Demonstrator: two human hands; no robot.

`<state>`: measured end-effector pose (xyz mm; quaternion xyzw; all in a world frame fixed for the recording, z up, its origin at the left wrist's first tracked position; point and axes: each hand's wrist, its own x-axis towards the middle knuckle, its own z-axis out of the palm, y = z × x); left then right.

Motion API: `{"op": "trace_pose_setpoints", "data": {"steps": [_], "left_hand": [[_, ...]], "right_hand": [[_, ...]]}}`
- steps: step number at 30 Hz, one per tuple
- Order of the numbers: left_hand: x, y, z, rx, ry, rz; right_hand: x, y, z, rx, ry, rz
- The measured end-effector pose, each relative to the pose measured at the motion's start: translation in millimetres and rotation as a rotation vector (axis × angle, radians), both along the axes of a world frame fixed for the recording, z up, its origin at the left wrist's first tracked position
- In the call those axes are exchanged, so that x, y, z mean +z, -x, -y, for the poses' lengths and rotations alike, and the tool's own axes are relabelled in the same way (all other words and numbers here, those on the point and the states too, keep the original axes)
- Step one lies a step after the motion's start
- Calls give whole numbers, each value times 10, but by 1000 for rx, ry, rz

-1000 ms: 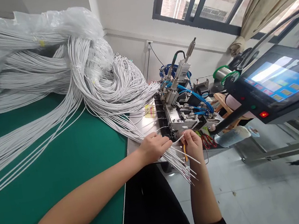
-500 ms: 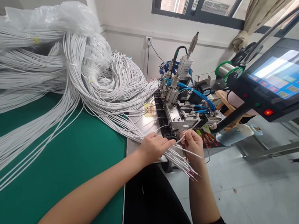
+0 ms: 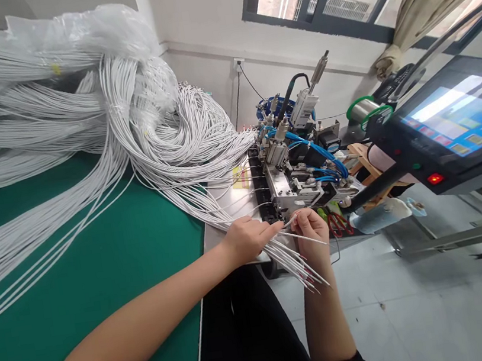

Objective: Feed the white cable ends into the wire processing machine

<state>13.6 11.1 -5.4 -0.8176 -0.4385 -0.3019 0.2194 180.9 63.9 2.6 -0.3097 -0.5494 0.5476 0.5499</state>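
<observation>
My left hand (image 3: pixel 249 239) is closed on a bundle of white cables (image 3: pixel 290 260), whose loose ends stick out past it toward my right forearm. My right hand (image 3: pixel 310 224) pinches the end of one white cable (image 3: pixel 292 219) between thumb and fingers; the tip itself is hidden by them. Both hands are at the near end of a benchtop machine (image 3: pixel 286 180) with metal blocks, blue air tubes and a black slotted rail (image 3: pixel 260 181). Several single cables lie across that rail.
A large heap of white cables (image 3: pixel 197 127), partly in clear plastic, covers the back of the green table (image 3: pixel 143 248). At right a touchscreen (image 3: pixel 465 119) hangs on an arm. Beyond the machine are a wire spool (image 3: pixel 368 110) and red-handled scissors (image 3: pixel 340 225).
The cable ends beyond my left hand have shifted slightly and spread a little. Both hands keep their grip in nearly the same place; the view has moved slightly.
</observation>
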Motion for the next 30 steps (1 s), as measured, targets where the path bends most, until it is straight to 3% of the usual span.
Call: {"op": "trace_pose_setpoints", "data": {"steps": [5,9,14,21,30], "left_hand": [[39,-14,25,80,-9,1],[29,-33,37,172,0,0],[-18,-52,22,224,74,2],[-53,-58,-2,264,126,25],[-59,-48,1,290,185,32]], "right_hand": [[-42,-165,-77,-83,-90,286],[-104,-322,-196,-19,-203,594],[-178,-340,-322,46,-228,737],[-309,-295,-442,132,-118,621],[-505,-203,-434,147,278,283]]}}
